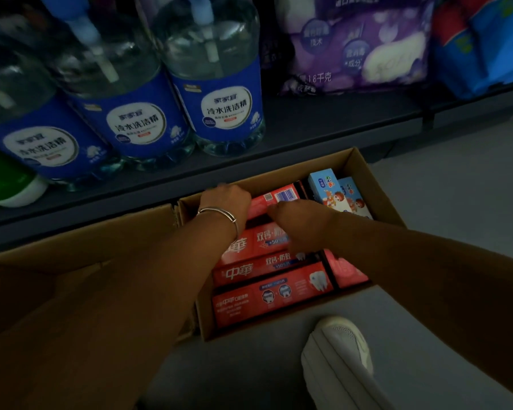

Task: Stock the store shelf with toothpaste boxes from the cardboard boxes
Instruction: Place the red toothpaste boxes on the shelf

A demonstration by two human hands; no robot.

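While both hands reach into the carton (pixel 365 173), the top red box (pixel 274 199) lies between them, long axis left-right. Left hand (pixel 224 202) fingers curl over its left end; right hand (pixel 293 214) fingers blurred, grip unclear.

**Both hands in the box below the shelf**

A box (pixel 365 170) of toothpaste packs (pixel 267 303) sits on the floor (pixel 456 179) before a shelf (pixel 308 125), a second box (pixel 80 241) touching its left side. Bottles (pixel 122 125) stand on the shelf, bags (pixel 356 45) to their right. Left hand (pixel 225 202) and right hand (pixel 302 223) reach in; a shoe (pixel 338 356) lies nearer.
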